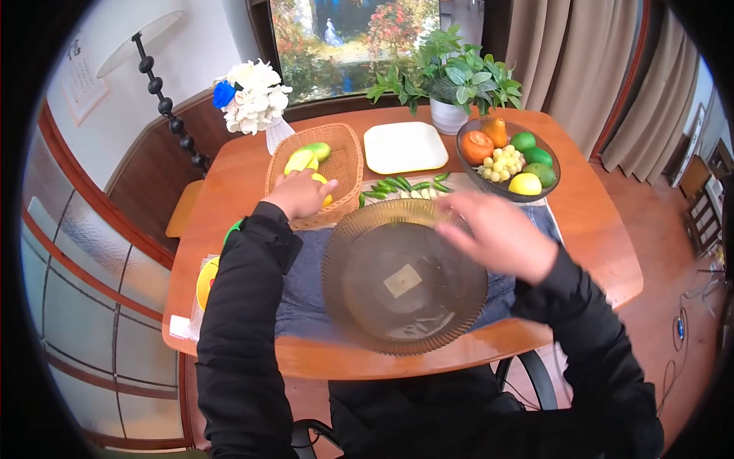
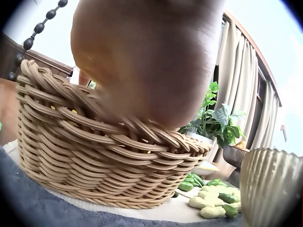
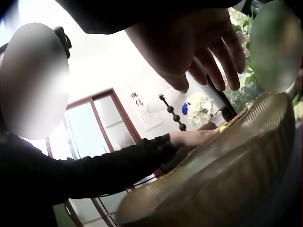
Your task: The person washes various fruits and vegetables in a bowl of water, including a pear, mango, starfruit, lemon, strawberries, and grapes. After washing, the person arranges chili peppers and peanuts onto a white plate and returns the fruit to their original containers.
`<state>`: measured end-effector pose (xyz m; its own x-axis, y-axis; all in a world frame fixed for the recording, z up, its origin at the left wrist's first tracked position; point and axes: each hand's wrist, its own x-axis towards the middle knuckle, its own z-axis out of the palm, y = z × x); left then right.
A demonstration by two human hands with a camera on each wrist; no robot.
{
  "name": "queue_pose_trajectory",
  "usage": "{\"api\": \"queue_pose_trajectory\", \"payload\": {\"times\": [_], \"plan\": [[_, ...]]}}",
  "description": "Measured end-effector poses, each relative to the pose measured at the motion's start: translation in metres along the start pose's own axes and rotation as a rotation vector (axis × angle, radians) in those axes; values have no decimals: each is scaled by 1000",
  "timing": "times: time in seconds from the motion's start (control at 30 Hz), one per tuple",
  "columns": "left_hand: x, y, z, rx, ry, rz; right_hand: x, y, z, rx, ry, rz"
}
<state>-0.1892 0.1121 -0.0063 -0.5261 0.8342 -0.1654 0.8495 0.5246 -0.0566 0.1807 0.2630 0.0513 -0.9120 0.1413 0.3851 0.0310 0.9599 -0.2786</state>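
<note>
My left hand (image 1: 302, 195) reaches over the rim into a wicker basket (image 1: 348, 153), its thumb lying across a yellow fruit (image 1: 327, 201). More yellow and green produce (image 1: 310, 155) lies beyond the fingers in the basket. In the left wrist view the blurred hand (image 2: 147, 61) overlaps the basket's rim, and its fingertips are hidden. My right hand (image 1: 497, 233) hovers, blurred, over the right side of a large ribbed see-through bowl (image 1: 367, 283). Its fingers hang spread with nothing between them in the right wrist view. A pale square label shows on the bowl's bottom.
Green peppers (image 2: 191, 179) and pale peanut-shaped pods (image 2: 213, 201) lie behind the bowl. A white tray (image 1: 405, 149), a dark fruit bowl (image 1: 554, 172), a potted plant (image 1: 451, 115) and a flower vase (image 1: 279, 136) stand farther back. A blue cloth (image 1: 298, 306) lies under the ribbed bowl.
</note>
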Motion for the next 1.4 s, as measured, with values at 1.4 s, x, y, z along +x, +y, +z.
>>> {"api": "queue_pose_trajectory", "payload": {"times": [1.4], "plan": [[-83, 17, 24, 22, 199, 191, 181, 104, 52, -833, -432, -296]]}}
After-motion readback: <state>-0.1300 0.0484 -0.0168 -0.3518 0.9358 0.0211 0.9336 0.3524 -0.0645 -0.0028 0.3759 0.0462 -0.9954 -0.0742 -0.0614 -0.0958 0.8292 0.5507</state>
